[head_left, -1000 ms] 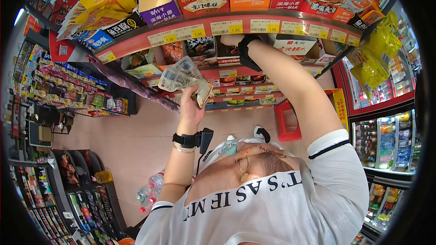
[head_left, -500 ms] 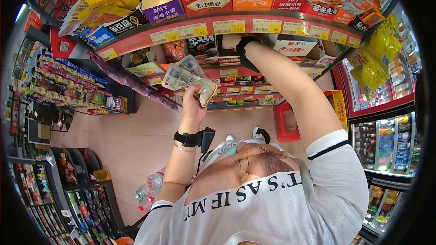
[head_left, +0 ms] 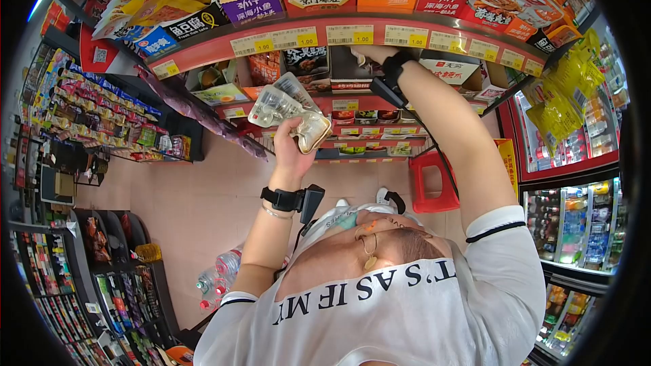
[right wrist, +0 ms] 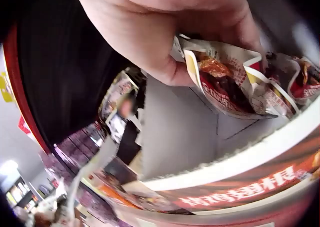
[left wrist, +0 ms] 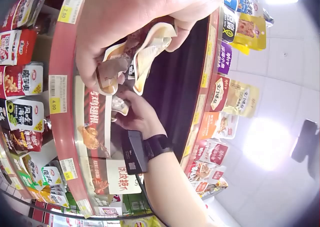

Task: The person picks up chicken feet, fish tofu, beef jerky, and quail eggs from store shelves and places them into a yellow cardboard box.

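Observation:
My left hand (head_left: 293,152) grips several small clear-backed packets (head_left: 272,106) in front of the shelf, fanned out above the fingers. In the left wrist view, the open edges of packets (left wrist: 150,57) show under that hand (left wrist: 145,9), with my right hand (left wrist: 136,116) beyond them. My right hand (head_left: 369,53) is just beneath the upper shelf's price rail, over an open box. The right wrist view shows it (right wrist: 170,24) pinching a red and white packet (right wrist: 222,79) inside the grey-walled box (right wrist: 180,129); other packets lie at the box's right side.
A rail with price tags (head_left: 349,34) runs above the right hand, with snack boxes over it. Another white box (head_left: 449,71) stands to the right, dark packs (head_left: 305,61) to the left. A red stool (head_left: 434,183) and bottles (head_left: 220,272) are on the floor.
My right hand has shifted right, and something pale now shows at its fingers. The left hand and its packets have moved a little right and up. The head view has shifted slightly.

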### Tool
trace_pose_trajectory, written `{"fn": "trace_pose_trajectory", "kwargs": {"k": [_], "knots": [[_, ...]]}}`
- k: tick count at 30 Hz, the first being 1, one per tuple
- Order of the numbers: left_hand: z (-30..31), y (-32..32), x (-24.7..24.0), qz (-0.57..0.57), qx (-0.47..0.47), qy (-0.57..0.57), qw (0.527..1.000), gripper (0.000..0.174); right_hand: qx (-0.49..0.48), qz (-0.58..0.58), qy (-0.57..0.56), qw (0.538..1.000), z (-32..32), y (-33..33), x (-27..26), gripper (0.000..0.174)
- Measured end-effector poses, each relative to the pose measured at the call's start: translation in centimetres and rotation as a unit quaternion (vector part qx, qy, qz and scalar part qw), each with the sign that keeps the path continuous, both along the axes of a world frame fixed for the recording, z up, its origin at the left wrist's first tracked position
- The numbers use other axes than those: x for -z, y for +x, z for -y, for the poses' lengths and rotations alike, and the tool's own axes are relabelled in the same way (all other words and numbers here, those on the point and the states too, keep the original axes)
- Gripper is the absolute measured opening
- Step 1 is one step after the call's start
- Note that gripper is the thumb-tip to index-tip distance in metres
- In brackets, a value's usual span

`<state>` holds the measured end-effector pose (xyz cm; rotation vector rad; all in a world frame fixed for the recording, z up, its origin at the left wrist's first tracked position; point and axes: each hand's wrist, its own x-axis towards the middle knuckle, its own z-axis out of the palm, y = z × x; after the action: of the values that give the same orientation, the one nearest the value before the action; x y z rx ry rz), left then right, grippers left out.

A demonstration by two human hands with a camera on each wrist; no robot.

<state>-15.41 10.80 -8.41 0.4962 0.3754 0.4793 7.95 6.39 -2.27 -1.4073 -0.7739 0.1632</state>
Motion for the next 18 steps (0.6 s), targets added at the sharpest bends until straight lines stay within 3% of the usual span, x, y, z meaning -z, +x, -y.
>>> {"fn": "trace_pose_trajectory", "kwargs": {"k": [5,7,8,10,11,13,15,16,18], "knots": [[0.0,0.6,-0.5,0.034,0.016,-0.043,0.998,0.036,0.007,-0.003,0.041,0.999,2.1,0.4,0.0,0.027],[0.1,0.8,-1.0,0.044,0.005,-0.045,0.998,0.034,0.015,-0.115,0.032,0.993,3.2,-0.2,-0.5,0.031],[0.2,0.9,-1.2,0.052,-0.003,-0.046,0.998,0.032,0.015,-0.114,0.031,0.993,3.7,0.0,-0.3,0.031],[0.4,1.2,-1.7,0.072,0.017,-0.054,0.996,0.033,-0.107,-0.319,-0.017,0.941,4.5,0.0,-0.4,0.029],[0.5,1.3,-1.7,0.089,0.036,-0.061,0.993,0.033,-0.107,-0.319,-0.019,0.942,5.2,-0.6,-0.3,0.029],[0.7,1.5,-1.4,0.107,0.063,-0.059,0.99,0.039,-0.161,-0.425,-0.087,0.886,6.7,-3.4,-1.4,0.025],[1.0,1.6,-1.5,0.124,0.092,-0.057,0.986,0.046,-0.24,-0.344,-0.098,0.902,6.9,-4.2,0.3,0.023],[1.5,1.6,-2.0,0.137,0.122,-0.061,0.981,0.047,-0.174,-0.312,-0.073,0.931,6.7,-6.5,-0.5,0.023],[2.3,1.6,-2.9,0.122,0.131,-0.032,0.983,0.05,-0.184,-0.236,-0.091,0.95,6.4,-7.9,-0.3,0.029]]}}
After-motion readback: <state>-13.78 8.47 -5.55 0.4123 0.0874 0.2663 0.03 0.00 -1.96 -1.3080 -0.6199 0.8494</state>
